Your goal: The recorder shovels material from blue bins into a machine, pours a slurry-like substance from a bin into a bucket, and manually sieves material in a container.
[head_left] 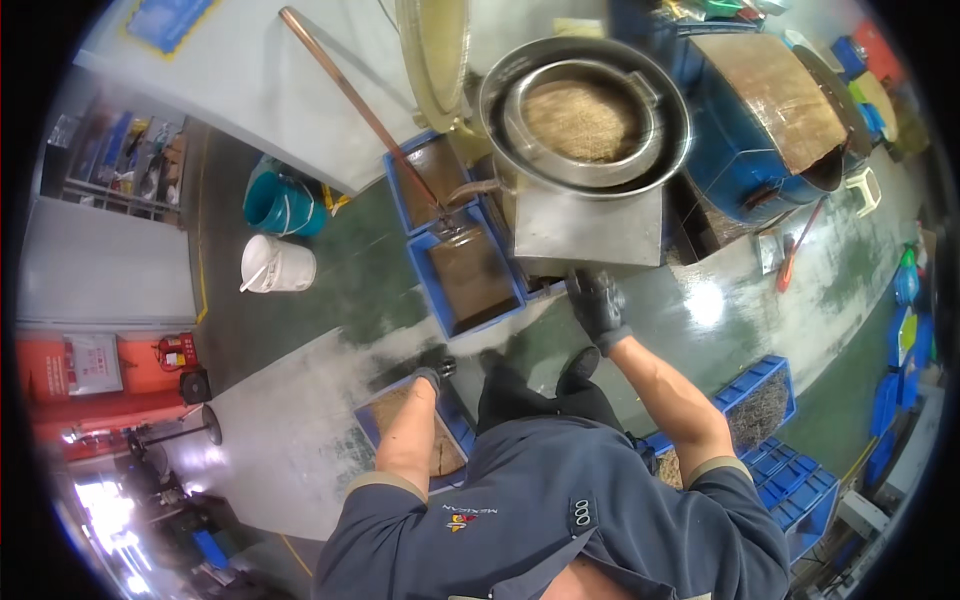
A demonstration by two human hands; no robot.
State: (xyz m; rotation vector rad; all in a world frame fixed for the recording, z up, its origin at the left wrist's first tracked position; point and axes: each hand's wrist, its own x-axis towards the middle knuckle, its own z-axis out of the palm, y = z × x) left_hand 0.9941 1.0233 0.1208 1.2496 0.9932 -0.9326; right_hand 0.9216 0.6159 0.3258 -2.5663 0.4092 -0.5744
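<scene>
Head view: gloved left hand [432, 375] gripping the rim of a blue crate [415, 437] beneath it; gloved right hand [598, 305] clenched at the steel machine base [588, 232] just ahead. Likely lifting the crate; next calls for a firmer two-handed hold.

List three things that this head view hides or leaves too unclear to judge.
1. Left hand: its glove sits at the blue crate; the forearm hides any grip.
2. Right hand: blurred below the steel stand; contact unclear.
3. Sieve pan contents: too small.
</scene>
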